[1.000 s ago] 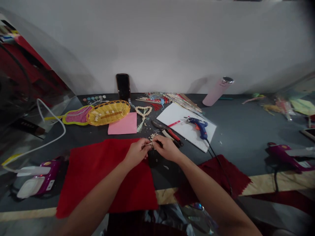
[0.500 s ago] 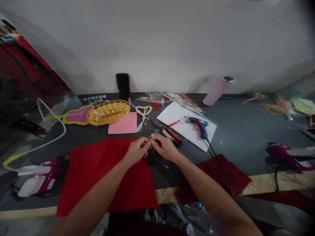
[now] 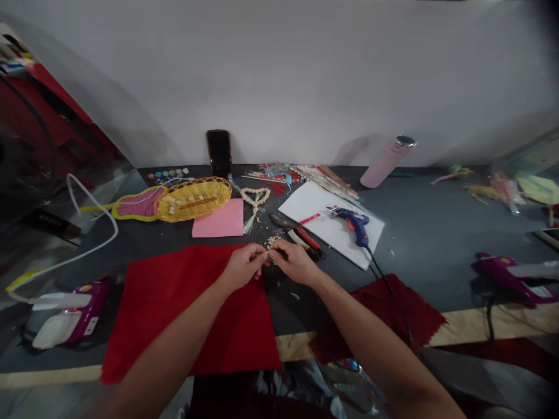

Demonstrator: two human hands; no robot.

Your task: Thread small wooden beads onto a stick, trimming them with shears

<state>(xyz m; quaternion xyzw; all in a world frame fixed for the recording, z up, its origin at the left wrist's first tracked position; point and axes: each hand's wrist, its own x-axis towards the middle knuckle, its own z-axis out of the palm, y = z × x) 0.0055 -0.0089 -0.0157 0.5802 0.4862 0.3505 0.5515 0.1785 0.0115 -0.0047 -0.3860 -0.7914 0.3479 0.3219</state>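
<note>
My left hand (image 3: 244,265) is closed in a pinch above the upper right edge of a red cloth (image 3: 174,297). Its fingertips meet those of my right hand (image 3: 294,263), which is pinched too. Whatever small thing lies between the fingertips is too tiny and covered to name. Just beyond the fingers is a little heap of pale bits (image 3: 272,240). A pair of pruning shears (image 3: 301,237) lies by my right hand. Farther back rests a heart-shaped loop of pale beads (image 3: 255,199) with a tassel.
A blue glue gun (image 3: 354,223) lies on a white board (image 3: 314,203), its cord running forward. A yellow basket (image 3: 194,199) overlaps pink paper (image 3: 218,220). A phone (image 3: 219,152) and a pink tumbler (image 3: 386,163) stand by the wall. Purple power strips (image 3: 87,308) sit at both sides.
The thin pale sliver visible between my fingertips earlier is now mostly hidden. Both hands stay almost in the same place.
</note>
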